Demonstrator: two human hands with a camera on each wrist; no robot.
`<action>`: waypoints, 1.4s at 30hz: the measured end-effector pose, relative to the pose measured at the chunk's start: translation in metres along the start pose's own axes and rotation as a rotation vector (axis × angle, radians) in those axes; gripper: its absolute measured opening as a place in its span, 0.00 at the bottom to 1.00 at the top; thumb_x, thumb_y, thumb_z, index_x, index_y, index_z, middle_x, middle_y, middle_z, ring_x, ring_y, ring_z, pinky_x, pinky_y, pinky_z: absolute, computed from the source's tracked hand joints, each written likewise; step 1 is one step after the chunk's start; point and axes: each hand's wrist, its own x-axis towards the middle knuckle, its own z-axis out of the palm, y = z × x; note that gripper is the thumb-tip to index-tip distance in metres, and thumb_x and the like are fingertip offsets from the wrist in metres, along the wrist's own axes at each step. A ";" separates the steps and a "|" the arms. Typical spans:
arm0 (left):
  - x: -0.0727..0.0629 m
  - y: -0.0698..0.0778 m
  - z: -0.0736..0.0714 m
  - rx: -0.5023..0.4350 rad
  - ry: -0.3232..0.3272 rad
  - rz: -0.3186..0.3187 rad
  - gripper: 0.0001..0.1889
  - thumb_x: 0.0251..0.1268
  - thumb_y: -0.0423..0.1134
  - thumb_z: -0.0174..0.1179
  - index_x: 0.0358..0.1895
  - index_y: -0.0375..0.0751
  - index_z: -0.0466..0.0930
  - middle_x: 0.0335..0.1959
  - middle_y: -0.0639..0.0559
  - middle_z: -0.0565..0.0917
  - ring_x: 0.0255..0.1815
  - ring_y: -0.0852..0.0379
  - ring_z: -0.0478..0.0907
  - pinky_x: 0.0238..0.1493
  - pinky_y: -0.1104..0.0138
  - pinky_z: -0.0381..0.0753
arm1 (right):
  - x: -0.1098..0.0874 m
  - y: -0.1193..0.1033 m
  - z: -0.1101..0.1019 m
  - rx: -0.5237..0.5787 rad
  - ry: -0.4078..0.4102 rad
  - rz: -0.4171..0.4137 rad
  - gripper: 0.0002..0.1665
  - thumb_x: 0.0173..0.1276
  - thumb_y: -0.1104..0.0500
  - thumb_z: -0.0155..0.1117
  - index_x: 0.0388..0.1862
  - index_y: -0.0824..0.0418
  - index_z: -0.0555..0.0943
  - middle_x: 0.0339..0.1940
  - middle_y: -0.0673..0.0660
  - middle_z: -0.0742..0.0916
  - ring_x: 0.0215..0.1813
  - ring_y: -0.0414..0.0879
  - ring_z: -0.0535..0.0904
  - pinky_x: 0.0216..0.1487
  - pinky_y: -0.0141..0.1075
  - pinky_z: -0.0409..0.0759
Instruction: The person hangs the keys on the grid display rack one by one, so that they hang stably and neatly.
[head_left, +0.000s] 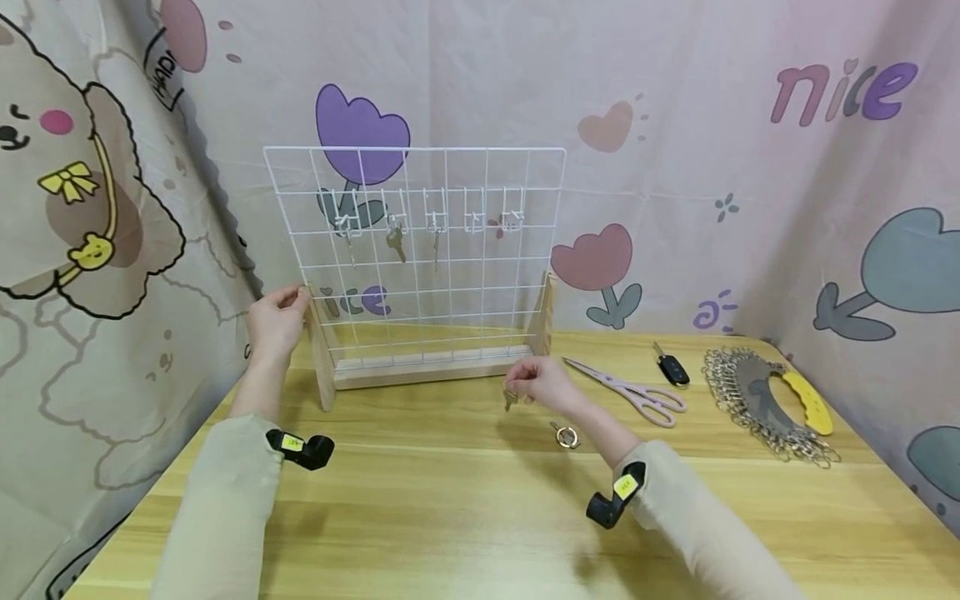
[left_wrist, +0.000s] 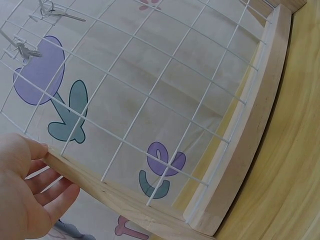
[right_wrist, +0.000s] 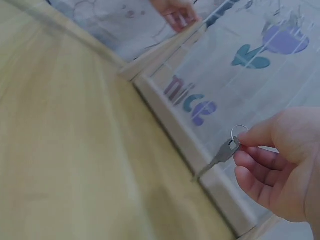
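Note:
A white wire grid rack (head_left: 416,149) stands upright in a wooden base (head_left: 435,368). Near the top of its left wooden post (left_wrist: 95,181), my left hand (head_left: 277,323) grips the wood between thumb and fingers. In front of the rack's right part, my right hand (head_left: 549,385) pinches a small key (right_wrist: 221,155) by its thin metal ring (right_wrist: 239,131), and the key's blade points down. Keys hang on the three left hooks of the grid, among them a brass-toned key (head_left: 396,242). The two right hooks, such as this white hook (head_left: 513,220), carry none.
On the table (head_left: 420,500), a key with a round ring fob (head_left: 567,437) lies below my right hand. Further right are pink scissors (head_left: 637,396), a black car key (head_left: 672,368) and a yellow-handled holder (head_left: 808,402) with many small rings. A patterned curtain (head_left: 675,167) hangs behind.

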 end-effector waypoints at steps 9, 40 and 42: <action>0.003 0.004 -0.001 -0.017 0.014 0.007 0.23 0.71 0.44 0.46 0.64 0.37 0.68 0.55 0.41 0.74 0.42 0.63 0.70 0.40 0.78 0.76 | 0.026 -0.049 -0.029 -0.042 0.001 -0.038 0.03 0.61 0.71 0.59 0.33 0.70 0.79 0.23 0.54 0.80 0.24 0.43 0.72 0.24 0.30 0.75; 0.001 -0.003 -0.001 0.001 0.010 0.012 0.23 0.71 0.45 0.46 0.64 0.38 0.67 0.56 0.41 0.74 0.47 0.58 0.72 0.45 0.74 0.77 | 0.073 -0.145 -0.049 0.129 0.219 -0.113 0.05 0.64 0.66 0.60 0.35 0.69 0.79 0.23 0.53 0.79 0.26 0.41 0.74 0.29 0.31 0.79; 0.001 -0.003 0.000 0.003 0.007 0.011 0.23 0.71 0.45 0.46 0.65 0.38 0.67 0.56 0.40 0.74 0.49 0.55 0.72 0.47 0.72 0.77 | 0.074 -0.150 -0.047 0.156 0.240 -0.120 0.05 0.64 0.67 0.60 0.36 0.70 0.79 0.24 0.54 0.80 0.26 0.41 0.74 0.27 0.28 0.78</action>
